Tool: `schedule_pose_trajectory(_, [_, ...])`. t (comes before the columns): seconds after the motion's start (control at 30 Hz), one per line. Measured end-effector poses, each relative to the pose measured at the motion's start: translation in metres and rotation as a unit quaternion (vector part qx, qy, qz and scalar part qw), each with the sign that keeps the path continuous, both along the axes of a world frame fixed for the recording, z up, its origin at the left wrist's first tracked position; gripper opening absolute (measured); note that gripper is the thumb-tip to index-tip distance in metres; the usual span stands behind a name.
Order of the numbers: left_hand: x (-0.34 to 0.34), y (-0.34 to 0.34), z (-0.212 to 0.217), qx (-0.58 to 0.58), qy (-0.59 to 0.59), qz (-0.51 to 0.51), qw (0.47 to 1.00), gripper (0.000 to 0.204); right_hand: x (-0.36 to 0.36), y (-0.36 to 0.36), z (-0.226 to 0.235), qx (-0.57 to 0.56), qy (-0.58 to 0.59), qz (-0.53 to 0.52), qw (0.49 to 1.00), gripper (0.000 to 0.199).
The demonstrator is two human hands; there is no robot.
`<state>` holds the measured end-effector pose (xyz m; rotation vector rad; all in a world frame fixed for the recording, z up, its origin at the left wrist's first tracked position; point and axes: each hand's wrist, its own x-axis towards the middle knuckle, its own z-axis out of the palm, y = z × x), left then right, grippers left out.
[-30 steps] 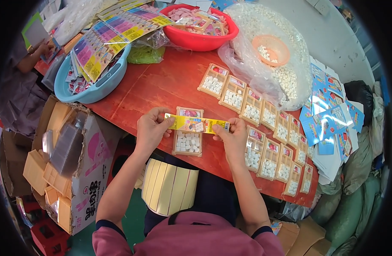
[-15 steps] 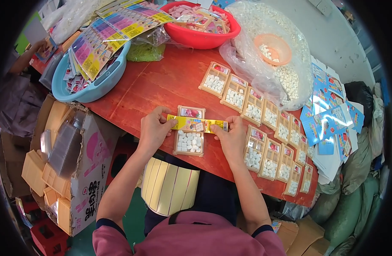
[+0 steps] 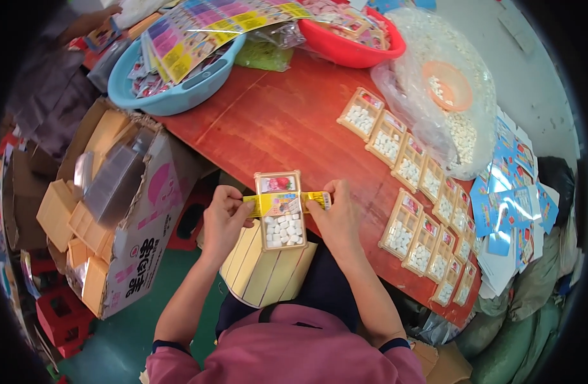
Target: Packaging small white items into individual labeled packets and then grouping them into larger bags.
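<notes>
The left hand (image 3: 227, 221) pinches one end of a yellow strip (image 3: 281, 206) and the right hand (image 3: 335, 217) the other, neither clearly nearer the tray (image 3: 284, 248) between them. At the near edge of the counter (image 3: 294, 115), the tray's long axis points away from the person, the strip crosswise at its middle.

1. The strip (image 3: 280, 206) is showing yellow with multicoloured print.
2. The nearest tray (image 3: 285, 246) is looking pale tan, its cubes (image 3: 284, 230) showing white.
3. The table (image 3: 262, 115) is showing uneven red.
4. The backing sheet (image 3: 262, 269) is showing pale yellow with thin dark stripes.
5. The printed sheets (image 3: 201, 35) are running purple, pink and yellow in bands.
6. One basin (image 3: 179, 102) is looking light blue — another basin (image 3: 370, 59), bright red.
7. The shirt (image 3: 294, 352) is showing dusky pink — its cuffs (image 3: 394, 344), navy.
</notes>
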<state>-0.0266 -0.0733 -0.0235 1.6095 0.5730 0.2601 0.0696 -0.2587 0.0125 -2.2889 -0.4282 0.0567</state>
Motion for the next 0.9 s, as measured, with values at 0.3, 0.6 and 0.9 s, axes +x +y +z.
schedule_pose_trajectory(0.3, [0.000, -0.022, -0.015, -0.265, -0.044, 0.017, 0.963, 0.022, 0.006, -0.001, -0.003, 0.006, 0.051, -0.004, 0.999, 0.035])
schedule_pose_trajectory(0.6, [0.001, -0.039, 0.001, -0.211, 0.047, -0.007, 0.976, 0.025, 0.001, -0.003, -0.005, 0.025, 0.004, 0.007, 1.000, 0.033])
schedule_pose_trajectory(0.9, [-0.003, -0.042, 0.001, -0.266, -0.043, 0.013, 0.963, 0.019, 0.012, -0.018, -0.002, 0.219, 0.169, 0.001, 0.961, 0.029])
